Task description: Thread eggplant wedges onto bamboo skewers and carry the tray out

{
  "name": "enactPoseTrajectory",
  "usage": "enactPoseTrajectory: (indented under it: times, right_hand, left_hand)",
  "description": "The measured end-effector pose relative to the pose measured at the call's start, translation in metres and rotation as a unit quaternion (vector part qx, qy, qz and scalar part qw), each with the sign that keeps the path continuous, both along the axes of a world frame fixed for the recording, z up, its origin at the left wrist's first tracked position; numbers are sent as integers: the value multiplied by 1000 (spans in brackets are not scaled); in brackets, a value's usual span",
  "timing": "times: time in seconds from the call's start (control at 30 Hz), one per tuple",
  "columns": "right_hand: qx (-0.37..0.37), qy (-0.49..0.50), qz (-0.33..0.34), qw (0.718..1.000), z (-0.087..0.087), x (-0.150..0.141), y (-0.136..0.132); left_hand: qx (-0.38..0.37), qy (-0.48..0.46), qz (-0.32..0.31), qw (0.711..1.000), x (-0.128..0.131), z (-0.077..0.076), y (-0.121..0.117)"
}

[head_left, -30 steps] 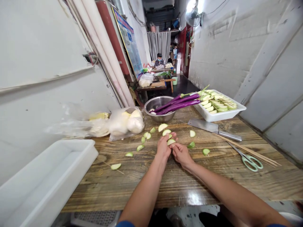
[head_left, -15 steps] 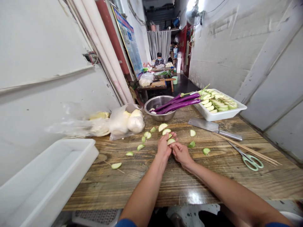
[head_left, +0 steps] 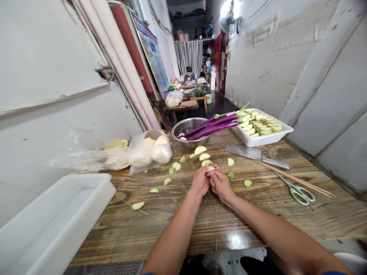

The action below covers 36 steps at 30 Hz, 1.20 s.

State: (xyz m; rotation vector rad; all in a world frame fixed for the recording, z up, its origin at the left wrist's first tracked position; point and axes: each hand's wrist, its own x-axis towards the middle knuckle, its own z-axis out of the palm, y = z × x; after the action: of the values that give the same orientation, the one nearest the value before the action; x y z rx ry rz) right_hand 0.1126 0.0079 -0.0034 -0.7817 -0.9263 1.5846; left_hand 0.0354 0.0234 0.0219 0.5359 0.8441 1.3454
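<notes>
Both of my hands meet over the middle of the wooden table. My left hand is closed round a half-moon zucchini slice, pale with a green rim. More slices extend in a row from my fingers toward the steel bowl; any skewer through them is hidden. Close against the left, my right hand pinches at the near slice's lower edge. What its fingertips hold is hidden. Loose slices lie scattered left of my hands, and a few lie to the right.
Purple eggplants lean across a steel bowl. A white tray holds slices with skewers. At right lie a cleaver, bamboo skewers and scissors. A white bin and bagged vegetables are left. A person sits far back.
My hands have moved slightly forward and right, and the row of slices has shifted along with them. The camera view has shifted a little. The loose slices stay put on the table.
</notes>
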Motion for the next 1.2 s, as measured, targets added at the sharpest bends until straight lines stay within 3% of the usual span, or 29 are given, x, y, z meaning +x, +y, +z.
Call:
enactPoseTrajectory:
  times: [0.37,0.57,0.67,0.83,1.07,1.2]
  right_hand:
    - [-5,30,5,1000,-1,2,5]
    - [58,-67,-39,995,-6,3,7]
    - [140,-169,-109,969,-8,8,8]
    - [253,-328,-178,892,-7,16,6]
    - [288,-370,-158,869,-11,13,8]
    - [289,-402,-142,857,-15,13,8]
  left_hand:
    - [28,42,-26,998,6,-2,-5]
    - [51,55,-11,997,4,2,-5]
    - [31,34,-20,999,1,2,-4]
    - [10,-31,-2,999,-8,8,0]
    - [66,-80,0,995,-15,12,3]
    - [67,-100,45,992,-30,10,9]
